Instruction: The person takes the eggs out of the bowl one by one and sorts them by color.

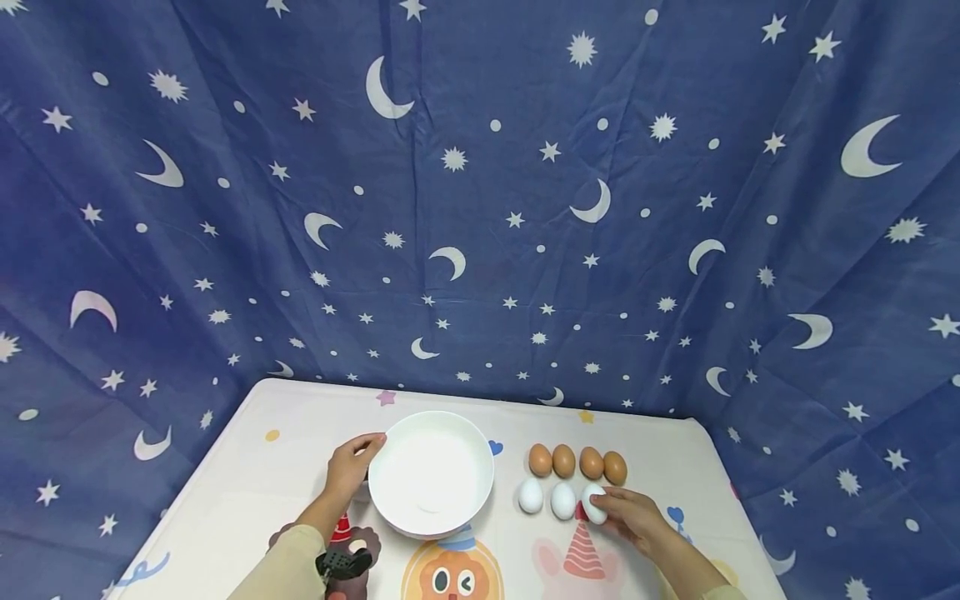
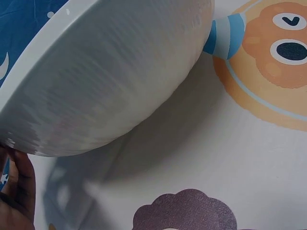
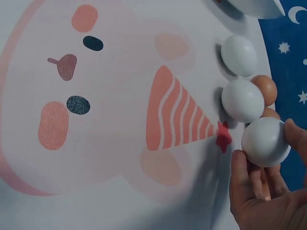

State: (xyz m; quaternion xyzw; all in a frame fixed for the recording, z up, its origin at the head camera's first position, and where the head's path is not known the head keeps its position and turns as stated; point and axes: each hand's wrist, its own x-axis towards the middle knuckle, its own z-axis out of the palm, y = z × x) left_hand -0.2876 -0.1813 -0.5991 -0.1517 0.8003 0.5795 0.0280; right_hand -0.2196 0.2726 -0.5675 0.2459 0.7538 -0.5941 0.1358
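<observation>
A large white bowl (image 1: 431, 475) stands at the left of the table, its bare white inside facing up. At its left rim my left hand (image 1: 349, 468) pinches the edge, thumb toward the top. The left wrist view shows the bowl's tilted outer wall (image 2: 110, 86) with the fingers (image 2: 21, 187) at the rim. On the right, my right hand (image 1: 637, 518) holds a white egg (image 3: 266, 142) between thumb and fingers. Two more white eggs (image 1: 531, 496) lie to its left in a row. Behind them is a row of several brown eggs (image 1: 564, 461).
A white tablecloth (image 1: 315, 417) with printed cartoon faces and party hats covers the table. Behind it hangs a dark blue curtain (image 1: 480, 250) with white moons and stars. A black strap (image 1: 345, 564) sits on the left wrist.
</observation>
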